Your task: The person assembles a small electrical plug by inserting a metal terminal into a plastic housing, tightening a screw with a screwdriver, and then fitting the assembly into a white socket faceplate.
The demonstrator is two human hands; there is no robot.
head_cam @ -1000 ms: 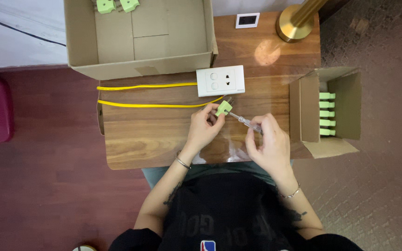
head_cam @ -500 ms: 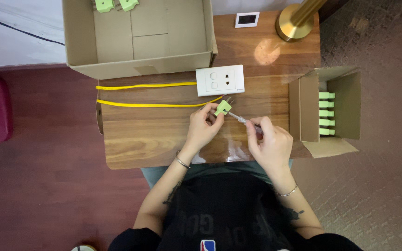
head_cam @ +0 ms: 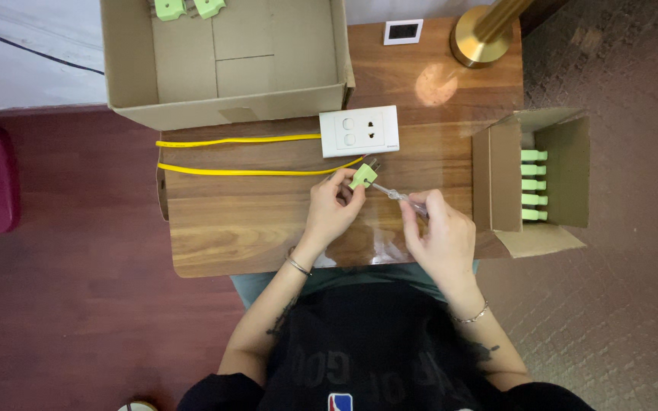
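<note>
Wood desk, dark red floor, seen from above.
Desk [head_cam: 253, 228] w/ glossy brown grain; brass lamp base [head_cam: 485, 34] at back right, light glare beside it. Reddish plank floor [head_cam: 62, 304] left, textured brown carpet [head_cam: 618, 304] right; pale wall [head_cam: 24, 53] top left.

Bare tabletop [head_cam: 245, 228] is left open at the near left, in front of the two yellow cables [head_cam: 237, 156], which are stretched across the width beside the white socket plate [head_cam: 359, 131]. The far edge is closed off by a large open cardboard box [head_cam: 222, 106], and the right edge by a small open carton [head_cam: 531, 183] lying on its side. The far right corner is occupied by a brass lamp base [head_cam: 477, 42], with a clear strip of wood left between it and the socket plate.
</note>
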